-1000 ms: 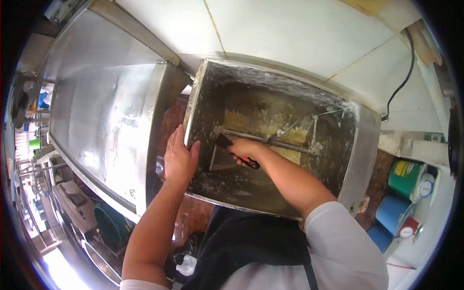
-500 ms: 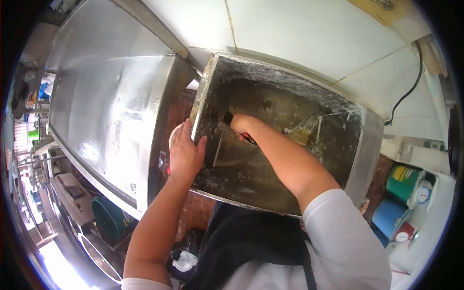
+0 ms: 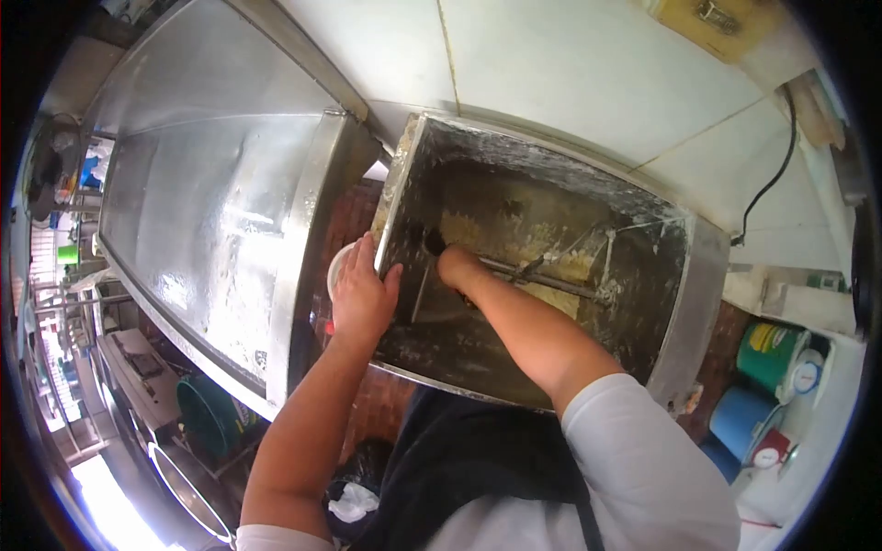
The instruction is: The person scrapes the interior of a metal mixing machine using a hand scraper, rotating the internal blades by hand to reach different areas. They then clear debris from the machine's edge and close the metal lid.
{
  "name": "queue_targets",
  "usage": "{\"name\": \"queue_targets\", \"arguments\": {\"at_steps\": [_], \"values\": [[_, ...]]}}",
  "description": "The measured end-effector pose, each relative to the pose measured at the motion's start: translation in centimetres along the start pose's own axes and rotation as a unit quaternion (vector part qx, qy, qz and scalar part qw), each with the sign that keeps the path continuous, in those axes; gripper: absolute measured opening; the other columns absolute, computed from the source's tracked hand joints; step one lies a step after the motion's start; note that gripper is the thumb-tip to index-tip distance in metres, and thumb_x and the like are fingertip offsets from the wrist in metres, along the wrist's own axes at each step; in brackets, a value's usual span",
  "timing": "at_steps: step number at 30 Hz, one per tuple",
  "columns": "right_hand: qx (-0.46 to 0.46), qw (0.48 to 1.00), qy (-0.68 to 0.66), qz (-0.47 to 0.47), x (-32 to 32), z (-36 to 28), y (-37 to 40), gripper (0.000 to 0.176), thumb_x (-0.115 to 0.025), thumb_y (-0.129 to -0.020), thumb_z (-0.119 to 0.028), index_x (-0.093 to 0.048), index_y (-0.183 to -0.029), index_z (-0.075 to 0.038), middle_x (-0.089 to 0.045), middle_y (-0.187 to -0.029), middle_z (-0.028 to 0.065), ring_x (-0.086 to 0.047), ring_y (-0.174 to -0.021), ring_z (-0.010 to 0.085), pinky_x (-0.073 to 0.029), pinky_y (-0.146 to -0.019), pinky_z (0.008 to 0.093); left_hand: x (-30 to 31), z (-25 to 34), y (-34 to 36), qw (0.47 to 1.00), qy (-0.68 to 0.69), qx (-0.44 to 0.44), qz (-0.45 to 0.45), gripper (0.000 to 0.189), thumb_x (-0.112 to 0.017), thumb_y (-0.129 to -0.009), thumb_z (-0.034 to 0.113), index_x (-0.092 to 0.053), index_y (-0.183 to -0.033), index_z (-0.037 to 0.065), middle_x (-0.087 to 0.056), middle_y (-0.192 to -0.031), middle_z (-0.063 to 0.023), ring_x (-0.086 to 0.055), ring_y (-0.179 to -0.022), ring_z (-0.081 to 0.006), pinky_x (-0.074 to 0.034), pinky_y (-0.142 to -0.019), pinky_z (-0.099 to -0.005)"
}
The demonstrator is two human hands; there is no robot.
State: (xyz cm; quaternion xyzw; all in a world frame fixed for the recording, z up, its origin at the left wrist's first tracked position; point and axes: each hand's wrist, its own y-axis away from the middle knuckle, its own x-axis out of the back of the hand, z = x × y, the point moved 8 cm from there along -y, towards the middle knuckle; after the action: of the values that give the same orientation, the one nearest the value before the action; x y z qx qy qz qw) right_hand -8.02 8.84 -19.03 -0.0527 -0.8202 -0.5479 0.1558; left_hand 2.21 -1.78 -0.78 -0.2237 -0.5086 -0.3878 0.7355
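A rectangular metal tank point(image 3: 542, 133) holds murky, brownish liquid, with crusted, whitened inner walls. My right hand point(image 3: 457, 268) reaches down into it, closed around a black-handled tool point(image 3: 435, 241) whose dark end shows beyond my fist. The fingers are largely hidden by the liquid and my wrist. Thin metal rods point(image 3: 551, 278) lie below the surface beside my forearm. My left hand point(image 3: 364, 294) rests at the tank's left rim, fingers stretched out and thumb apart. Just behind those fingers a round white thing point(image 3: 339, 268) shows outside the tank.
A large stainless steel unit point(image 3: 211, 211) stands close on the left, a narrow gap of red-brown floor between. White wall tiles point(image 3: 570, 55) rise behind the tank. A black cable point(image 3: 781, 174) hangs at right, above a green bucket point(image 3: 764, 354) and a blue bucket point(image 3: 740, 413).
My right hand has gone lower into the liquid, and the black tool has sunk with it. Rods and a yellowish patch below the surface show more plainly. My left hand stays at the rim.
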Motion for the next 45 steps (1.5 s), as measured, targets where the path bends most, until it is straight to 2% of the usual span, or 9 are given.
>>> {"name": "queue_targets", "arguments": {"at_steps": [4,10,21,29,32,35,39,41,45], "values": [[0.097,0.991,0.08,-0.039,-1.4,-0.5,-1.4,0.017,-0.061,-0.09,-0.01,-0.072,-0.091,0.003,-0.072,-0.081,0.0208,-0.071,-0.072,0.0353,-0.055,-0.061,0.0484,0.2,0.2,-0.1,1.0,-0.012,0.022,-0.008,0.068,-0.071,-0.088,0.027,-0.043,-0.143,-0.002,-0.053,-0.14,-0.0234,-0.048,-0.131,-0.0399,-0.04,-0.109,-0.0473],[0.019,0.945,-0.321,-0.067,1.4,3.6,0.5,0.028,-0.05,-0.101,-0.026,-0.059,-0.095,0.0,-0.059,-0.068,0.0079,-0.058,-0.054,0.0194,-0.047,-0.049,0.04,0.4,0.5,-0.1,1.0,-0.003,0.001,-0.008,0.064,-0.069,-0.09,0.023,-0.043,-0.142,-0.004,-0.053,-0.138,-0.0252,-0.048,-0.132,-0.0394,-0.039,-0.11,-0.0449],[0.007,0.985,-0.079,-0.151,3.4,1.6,-1.7,0.027,-0.05,-0.099,-0.024,-0.057,-0.084,-0.002,-0.06,-0.065,0.01,-0.058,-0.052,0.021,-0.045,-0.049,0.0397,0.4,0.3,0.0,1.0,-0.009,-0.007,0.014,0.062,-0.07,-0.089,0.022,-0.045,-0.14,-0.004,-0.054,-0.137,-0.0247,-0.05,-0.129,-0.04,-0.041,-0.108,-0.046],[0.009,0.965,-0.247,-0.093,2.9,1.9,0.7,0.025,-0.055,-0.097,-0.022,-0.056,-0.081,-0.003,-0.057,-0.064,0.0074,-0.057,-0.054,0.0189,-0.048,-0.052,0.0407,0.7,0.5,-0.3,1.0,-0.003,0.001,0.013,0.062,-0.071,-0.089,0.022,-0.045,-0.14,-0.002,-0.054,-0.137,-0.0233,-0.049,-0.13,-0.0389,-0.041,-0.108,-0.0456],[0.009,0.967,-0.24,-0.087,3.5,4.0,0.9,0.014,-0.06,-0.094,-0.016,-0.058,-0.098,-0.002,-0.056,-0.067,0.0058,-0.058,-0.057,0.0175,-0.048,-0.052,0.0387,0.6,0.5,0.0,1.0,-0.007,0.009,0.007,0.062,-0.07,-0.089,0.022,-0.045,-0.141,-0.002,-0.054,-0.137,-0.0234,-0.049,-0.13,-0.0391,-0.041,-0.108,-0.0458],[0.077,0.962,-0.262,-0.026,4.0,3.2,4.8,0.068,-0.067,-0.084,-0.01,-0.041,-0.147,-0.006,-0.062,-0.083,0.0035,-0.059,-0.063,0.0133,-0.046,-0.052,0.0319,0.5,0.4,-0.2,1.0,-0.015,0.012,0.002,0.062,-0.07,-0.089,0.022,-0.045,-0.141,-0.002,-0.054,-0.138,-0.0233,-0.049,-0.13,-0.0391,-0.041,-0.109,-0.0457],[0.145,0.94,-0.31,-0.021,2.2,4.8,6.6,0.08,-0.065,-0.083,-0.009,-0.033,-0.156,-0.013,-0.062,-0.087,0.0019,-0.059,-0.067,0.0122,-0.047,-0.052,0.0322,0.5,0.1,-0.2,1.0,-0.008,0.003,0.014,0.06,-0.07,-0.089,0.023,-0.046,-0.14,-0.001,-0.054,-0.138,-0.0229,-0.049,-0.13,-0.0386,-0.041,-0.108,-0.0456],[0.164,0.973,-0.151,0.053,1.8,6.1,7.0,0.077,-0.06,-0.081,-0.005,-0.036,-0.154,-0.012,-0.059,-0.129,0.018,-0.068,-0.092,0.0259,-0.055,-0.076,0.0419,0.6,0.3,-0.1,1.0,-0.009,0.008,0.017,0.059,-0.07,-0.089,0.022,-0.047,-0.139,-0.001,-0.054,-0.137,-0.0225,-0.05,-0.129,-0.0385,-0.042,-0.108,-0.0456],[0.21,0.938,0.124,0.246,2.9,3.9,10.8,0.067,-0.059,-0.083,-0.005,-0.047,-0.148,-0.016,-0.059,-0.125,0.0206,-0.067,-0.1,0.0339,-0.055,-0.085,0.0472,0.6,0.4,-0.1,1.0,-0.02,0.007,0.018,0.059,-0.07,-0.089,0.021,-0.047,-0.139,0.0,-0.055,-0.137,-0.0225,-0.051,-0.128,-0.0386,-0.043,-0.107,-0.0454]]}}
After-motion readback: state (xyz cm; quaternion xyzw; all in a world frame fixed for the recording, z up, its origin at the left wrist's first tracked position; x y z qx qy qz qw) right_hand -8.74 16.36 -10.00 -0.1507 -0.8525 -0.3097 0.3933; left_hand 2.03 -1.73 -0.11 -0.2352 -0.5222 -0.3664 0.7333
